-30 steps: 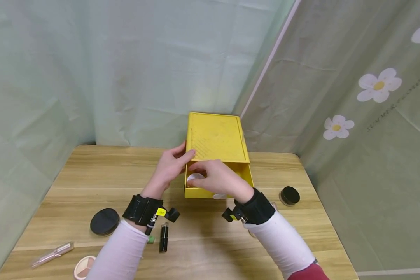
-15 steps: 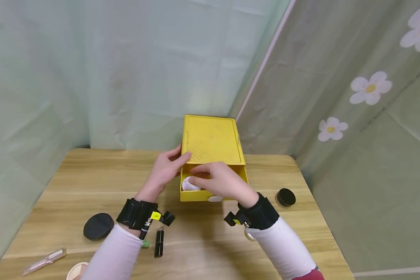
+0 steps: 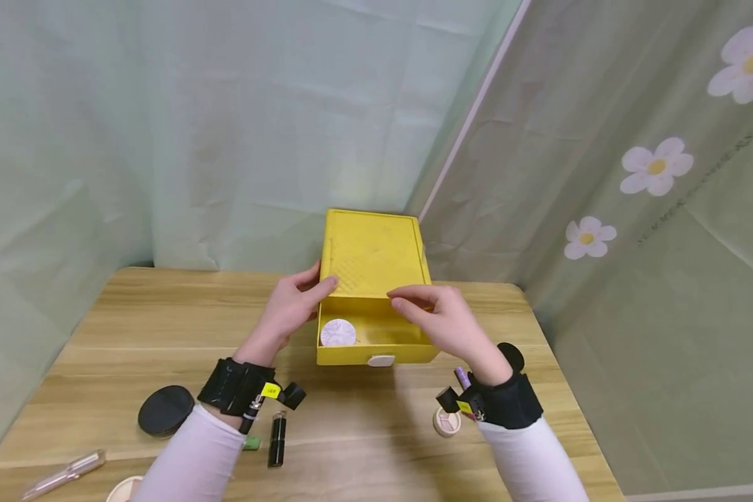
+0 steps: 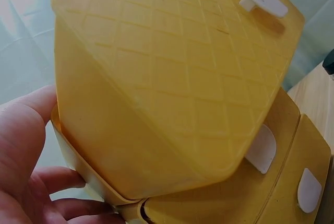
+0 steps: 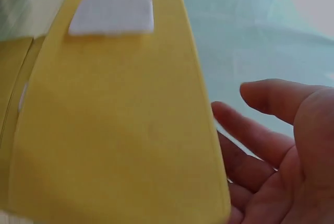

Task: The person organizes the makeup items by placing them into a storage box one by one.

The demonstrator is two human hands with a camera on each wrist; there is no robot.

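A yellow drawer box [image 3: 376, 254] stands at the table's far side, its upper drawer [image 3: 401, 336] pulled out toward me. In the drawer's front left corner leans a round, pale lilac marbled disc [image 3: 338, 333]. My left hand [image 3: 291, 303] holds the box's left side, thumb on the top edge and fingers along the side. Over the drawer's right part hovers my right hand [image 3: 445, 317], fingers loosely bent and nothing between them. The right wrist view shows its thumb and fingertips apart, beside the drawer front with its white knob [image 5: 112, 10].
Makeup items lie about the table [image 3: 351, 432]: a black round compact [image 3: 166, 411], a black lipstick tube [image 3: 277, 439], a clear pink tube [image 3: 65, 474], a small green item [image 3: 251, 443], a round palette [image 3: 447, 422] and a purple tube [image 3: 461, 378]. A black-lidded jar [image 3: 512, 355] is partly behind my right wrist.
My right hand has let go of the pale disc and moved right and up from it. The disc stays in the drawer's front left corner. My left hand keeps its hold on the box.
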